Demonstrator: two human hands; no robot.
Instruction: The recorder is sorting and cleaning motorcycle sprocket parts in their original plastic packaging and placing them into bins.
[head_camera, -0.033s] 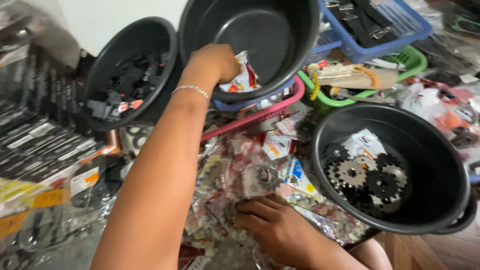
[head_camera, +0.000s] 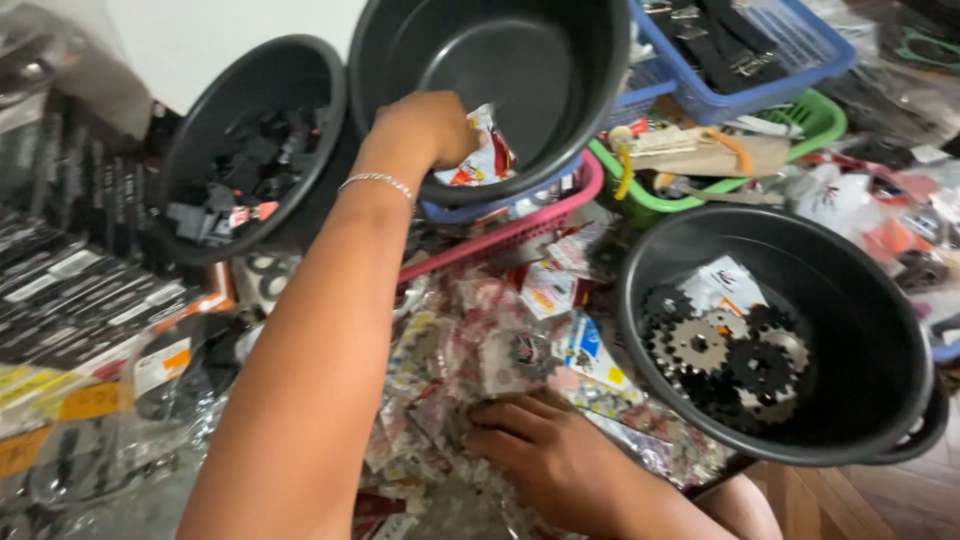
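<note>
the left hand (head_camera: 425, 128) is closed around a small plastic packet (head_camera: 482, 150), holding it over the rim of the empty black tub (head_camera: 560, 60) just ahead. the right hand (head_camera: 545, 455) rests spread, fingers loose, on the heap of packets (head_camera: 480, 340) below; nothing gripped. a tub of sprockets (head_camera: 860, 330) sits to its right.

Glossy crinkled plastic packets (head_camera: 500, 350) heap near the middle; the far black tub (head_camera: 560, 60) looks smooth, semi-matt plastic. Dull metal sprockets (head_camera: 725, 355) lie in the right tub (head_camera: 880, 330).
</note>
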